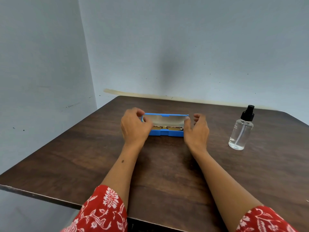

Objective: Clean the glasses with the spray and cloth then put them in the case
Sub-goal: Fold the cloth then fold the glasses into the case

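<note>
Glasses lie folded inside the blue case, thin gold/brown frame showing just above the front wall, w/ the lid up and its pale lining facing the camera. Case sits mid-table, btwn both hands. Left hand covers the case's left end, fingers curled at the lid's top-left corner, thumb across the inner face; looks like it's touching the lid, but a real grip can't be confirmed. Right hand is at the right end, fingers loosely curled, thumb near the lid's top-right corner; can't tell if it touches or just hovers beside it. Spray bottle, clear w/ black pump top, stands upright well to the right of the case, apart from both hands. Dark wood table carries all of it. Hidden: case's left end and the left part of the glasses behind the left hand; lens detail too small to make out. Red patterned sleeves cut off at the bottom edge.
</note>
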Action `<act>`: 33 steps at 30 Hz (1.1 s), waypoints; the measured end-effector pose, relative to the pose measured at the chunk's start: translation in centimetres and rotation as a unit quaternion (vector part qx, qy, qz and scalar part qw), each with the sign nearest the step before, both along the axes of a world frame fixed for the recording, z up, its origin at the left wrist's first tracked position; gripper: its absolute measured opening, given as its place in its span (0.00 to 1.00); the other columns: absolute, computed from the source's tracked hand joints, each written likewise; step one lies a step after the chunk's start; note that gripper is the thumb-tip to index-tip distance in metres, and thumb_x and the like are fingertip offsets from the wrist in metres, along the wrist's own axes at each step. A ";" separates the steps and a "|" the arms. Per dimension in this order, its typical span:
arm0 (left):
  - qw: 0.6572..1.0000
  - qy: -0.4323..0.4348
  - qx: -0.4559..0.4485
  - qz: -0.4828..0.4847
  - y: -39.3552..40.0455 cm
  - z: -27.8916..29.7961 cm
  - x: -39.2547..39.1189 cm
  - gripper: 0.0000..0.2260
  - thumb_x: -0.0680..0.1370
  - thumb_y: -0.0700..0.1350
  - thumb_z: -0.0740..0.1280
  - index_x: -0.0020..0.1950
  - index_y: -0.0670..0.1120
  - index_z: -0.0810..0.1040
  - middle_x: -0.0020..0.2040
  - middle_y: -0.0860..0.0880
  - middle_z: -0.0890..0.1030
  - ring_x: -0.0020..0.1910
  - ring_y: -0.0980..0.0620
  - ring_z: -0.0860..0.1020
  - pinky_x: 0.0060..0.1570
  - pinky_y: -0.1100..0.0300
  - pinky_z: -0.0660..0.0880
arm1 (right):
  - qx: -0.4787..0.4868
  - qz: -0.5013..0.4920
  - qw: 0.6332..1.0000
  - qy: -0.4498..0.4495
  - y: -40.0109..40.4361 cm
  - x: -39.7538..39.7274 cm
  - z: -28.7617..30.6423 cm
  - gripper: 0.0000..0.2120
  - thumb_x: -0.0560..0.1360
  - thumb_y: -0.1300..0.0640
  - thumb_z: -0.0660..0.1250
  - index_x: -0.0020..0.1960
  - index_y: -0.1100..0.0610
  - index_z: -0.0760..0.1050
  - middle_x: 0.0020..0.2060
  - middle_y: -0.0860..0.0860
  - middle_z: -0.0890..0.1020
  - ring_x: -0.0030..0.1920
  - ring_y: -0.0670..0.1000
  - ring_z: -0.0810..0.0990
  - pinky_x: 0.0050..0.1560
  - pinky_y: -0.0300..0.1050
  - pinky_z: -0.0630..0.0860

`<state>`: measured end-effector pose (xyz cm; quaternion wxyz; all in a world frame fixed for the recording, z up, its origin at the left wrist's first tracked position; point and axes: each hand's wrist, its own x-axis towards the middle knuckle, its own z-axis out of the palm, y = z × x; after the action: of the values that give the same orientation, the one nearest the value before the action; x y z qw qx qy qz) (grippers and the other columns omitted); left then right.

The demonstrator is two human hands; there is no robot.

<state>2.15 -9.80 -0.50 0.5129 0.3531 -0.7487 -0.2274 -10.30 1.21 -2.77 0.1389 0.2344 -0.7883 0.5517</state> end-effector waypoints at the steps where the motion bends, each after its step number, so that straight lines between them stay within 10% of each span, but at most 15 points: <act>1: 0.998 0.047 0.029 0.000 -0.1 0.1 -0.2 0.11 0.73 0.45 0.68 0.54 0.43 0.77 0.51 0.49 0.77 0.49 0.51 0.76 0.46 0.62 0.68 | -0.001 0.017 1.000 -0.019 0.0 -0.1 0.0 0.23 0.78 0.47 0.61 0.68 0.60 0.65 0.63 0.57 0.73 0.61 0.55 0.72 0.55 0.45 0.68; 9: 0.946 0.069 0.282 -0.146 -1.4 -1.5 -3.0 0.35 0.76 0.66 0.52 0.76 0.45 0.53 0.76 0.45 0.57 0.74 0.48 0.58 0.73 0.51 0.55 | 0.058 0.144 0.985 -0.069 -0.4 -1.1 0.2 0.31 0.75 0.34 0.55 0.72 0.50 0.61 0.68 0.53 0.69 0.65 0.54 0.69 0.60 0.49 0.68; 16: 0.938 0.058 0.304 -0.157 1.2 -1.5 -5.7 0.30 0.76 0.66 0.51 0.68 0.46 0.64 0.65 0.43 0.71 0.63 0.46 0.71 0.64 0.50 0.68 | 0.030 0.087 0.993 -0.068 1.8 -1.6 -0.1 0.25 0.77 0.37 0.55 0.65 0.53 0.66 0.49 0.50 0.73 0.52 0.52 0.73 0.50 0.46 0.68; 33: 0.939 0.032 0.267 -0.216 3.1 -2.4 -5.7 0.28 0.66 0.55 0.76 0.58 0.47 0.67 0.55 0.49 0.72 0.53 0.52 0.72 0.46 0.63 0.71 | 0.005 -0.012 0.996 -0.089 6.1 -2.1 -0.4 0.22 0.71 0.39 0.67 0.52 0.54 0.65 0.44 0.48 0.74 0.46 0.50 0.74 0.44 0.44 0.67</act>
<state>-3.55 -6.71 -2.94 0.3615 0.2998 -0.7019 -0.5355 -12.39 7.34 -3.20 0.0738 0.1757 -0.8027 0.5651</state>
